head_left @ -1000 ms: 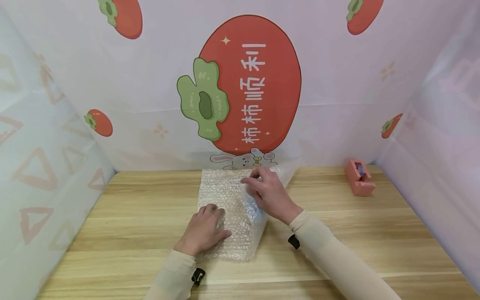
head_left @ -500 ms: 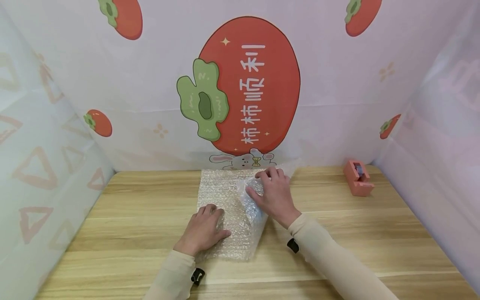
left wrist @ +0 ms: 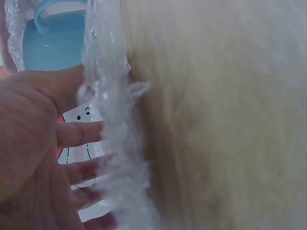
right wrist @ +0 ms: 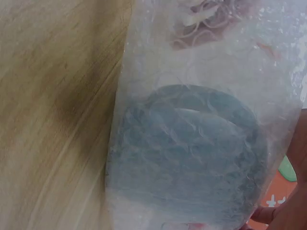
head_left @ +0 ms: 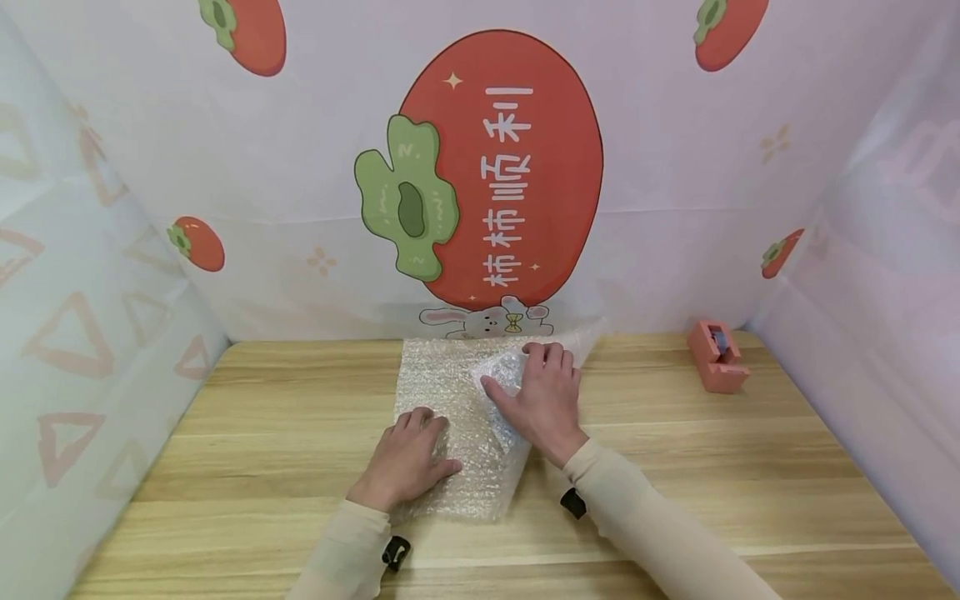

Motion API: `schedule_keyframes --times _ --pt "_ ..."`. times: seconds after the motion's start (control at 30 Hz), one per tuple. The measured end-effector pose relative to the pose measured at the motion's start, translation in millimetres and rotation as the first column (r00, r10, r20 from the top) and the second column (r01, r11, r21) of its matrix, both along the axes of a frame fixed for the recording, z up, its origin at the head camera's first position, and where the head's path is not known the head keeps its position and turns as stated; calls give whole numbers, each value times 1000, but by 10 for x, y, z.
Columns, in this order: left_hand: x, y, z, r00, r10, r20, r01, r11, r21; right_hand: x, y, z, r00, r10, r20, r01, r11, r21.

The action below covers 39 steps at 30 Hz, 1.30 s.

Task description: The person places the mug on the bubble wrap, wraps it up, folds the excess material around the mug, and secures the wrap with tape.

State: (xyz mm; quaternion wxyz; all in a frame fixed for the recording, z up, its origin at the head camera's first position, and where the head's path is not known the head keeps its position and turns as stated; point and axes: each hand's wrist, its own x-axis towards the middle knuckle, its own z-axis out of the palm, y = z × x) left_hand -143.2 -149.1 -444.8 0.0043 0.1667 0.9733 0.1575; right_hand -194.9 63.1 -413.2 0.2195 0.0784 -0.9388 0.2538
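A sheet of bubble wrap (head_left: 442,375) lies on the table, its right part folded up over a light blue mug. The mug (left wrist: 53,40), with its handle, shows in the left wrist view; through the wrap, the right wrist view shows the blue mug (right wrist: 187,153) blurred. My left hand (head_left: 405,462) rests on the sheet's left front part, fingers extended, thumb toward the right. My right hand (head_left: 543,404) holds the folded flap against the mug, thumb on the left and fingers bent over the far side. The mug is mostly hidden in the head view.
A pink tape dispenser (head_left: 716,358) stands at the back right of the wooden table (head_left: 300,392). Behind it hangs a white backdrop (head_left: 660,167) printed with persimmons, and similar cloth walls flank both sides.
My right hand has let its pinch on the flap's edge go wider and now lies over the folded wrap, its wrist lower and farther left. The left hand has stayed in place.
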Motion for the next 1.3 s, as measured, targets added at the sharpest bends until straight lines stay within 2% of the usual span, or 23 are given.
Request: schedule_keyframes --times 0.4,0.77,0.9,1.17,1.3 --pt "0 7 12 1000 9 1 -9 1000 -10 -9 -32 -34 1000 -20 18 20 1000 -4" --pt "-1 8 1 1000 16 16 -16 1000 -4 11 -41 -22 999 -16 50 14 999 46" --pt "1 6 0 1000 13 10 -13 1000 0 34 -35 -50 999 8 31 -10 998 66" --pt "4 8 12 1000 5 -1 -5 1000 2 69 -20 -99 995 82 -63 -79 995 53" --pt "13 11 18 1000 4 5 -4 1000 5 72 -16 -113 994 89 -65 -86 996 38"
